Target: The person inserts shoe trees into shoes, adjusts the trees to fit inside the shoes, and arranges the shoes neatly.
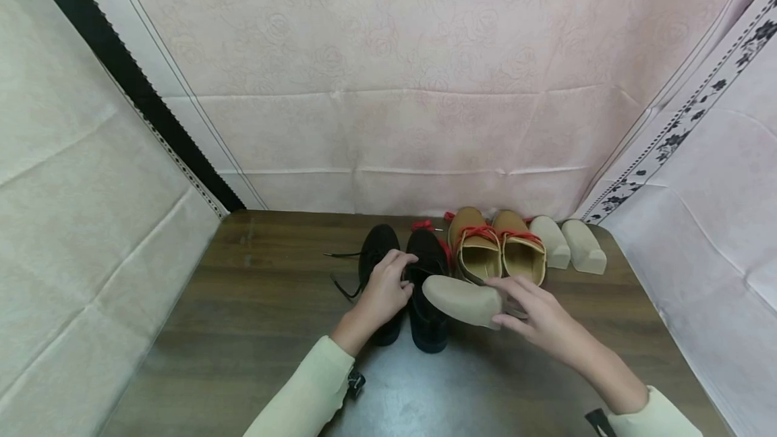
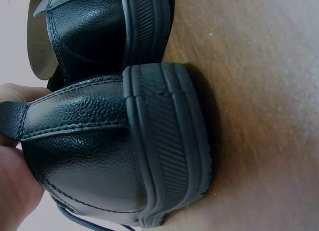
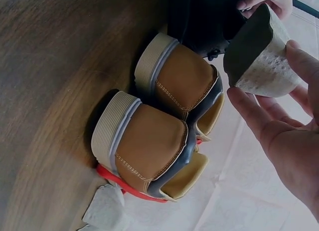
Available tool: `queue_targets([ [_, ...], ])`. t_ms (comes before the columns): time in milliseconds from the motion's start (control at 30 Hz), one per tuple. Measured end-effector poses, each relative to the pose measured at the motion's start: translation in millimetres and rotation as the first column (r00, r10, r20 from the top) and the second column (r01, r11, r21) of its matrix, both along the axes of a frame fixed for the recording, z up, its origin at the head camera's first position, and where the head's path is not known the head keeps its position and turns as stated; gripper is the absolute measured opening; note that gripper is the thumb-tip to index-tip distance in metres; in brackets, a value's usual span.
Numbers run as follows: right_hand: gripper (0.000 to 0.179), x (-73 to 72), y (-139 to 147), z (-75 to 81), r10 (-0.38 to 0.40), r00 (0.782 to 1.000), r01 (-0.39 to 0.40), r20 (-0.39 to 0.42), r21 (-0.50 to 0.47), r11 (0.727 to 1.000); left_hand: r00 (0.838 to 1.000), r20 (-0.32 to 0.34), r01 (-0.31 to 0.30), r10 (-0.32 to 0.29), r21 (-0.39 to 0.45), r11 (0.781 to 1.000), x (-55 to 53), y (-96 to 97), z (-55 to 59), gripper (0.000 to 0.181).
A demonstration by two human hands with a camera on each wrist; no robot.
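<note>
While the left black shoe (image 1: 378, 245) is sitting just below the centre of the frame, its dark laces (image 1: 347, 286) are trailing leftward over the brown surface (image 1: 261, 329). The left hand (image 1: 382, 292) is crossing over that shoe, its bent fingers apparently gripping the upper near the mouth of the right black shoe (image 1: 427, 329); how firmly they are pinching, I cannot tell.

Next along, at the lower centre-right, the pale form (image 1: 464, 301) is lying nearly level in the air, its rounded end overlapping the right black shoe in the head view. Whether it is touching the shoe is not showing clearly. Its blunt end is sitting between the thumb and fingers of the right hand (image 1: 540, 315), which is gripping it.

For good work here, the left hand should be keeping the mouth spread and the heel flat, while the right should be leading with the rounded end, turning it into line with the toe and tilting it down. The form is looking light, so a gentle pinch would be serving better than a squeeze.

Right of centre, the brown shoes (image 1: 466, 221) are standing toes upward in the frame, red laces (image 1: 477, 232) crossing them. Farther right, two spare forms (image 1: 584, 246) are lying side by side.
</note>
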State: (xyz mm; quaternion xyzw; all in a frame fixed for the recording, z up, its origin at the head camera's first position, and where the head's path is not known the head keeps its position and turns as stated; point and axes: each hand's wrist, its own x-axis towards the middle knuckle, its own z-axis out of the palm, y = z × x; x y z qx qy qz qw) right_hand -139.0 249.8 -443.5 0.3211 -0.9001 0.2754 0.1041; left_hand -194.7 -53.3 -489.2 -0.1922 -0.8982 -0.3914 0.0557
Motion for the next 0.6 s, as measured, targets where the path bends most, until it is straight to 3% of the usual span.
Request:
queue_targets([
  [167, 0.059, -0.1, -2.2, -0.3, -0.01, 1.0, 0.01, 0.024, 0.01, 1.0, 1.0, -0.004, -0.003, 0.003, 0.0, 1.0, -0.3, 0.4, -0.3, 0.048],
  [600, 0.057, -2.0, -10.3, 1.9, -0.002, 1.0, 0.003, -0.015, 0.052, 0.999, 1.0, 0.006, -0.008, 0.009, -0.018, 1.0, -0.6, 0.6, 0.6, 0.047],
])
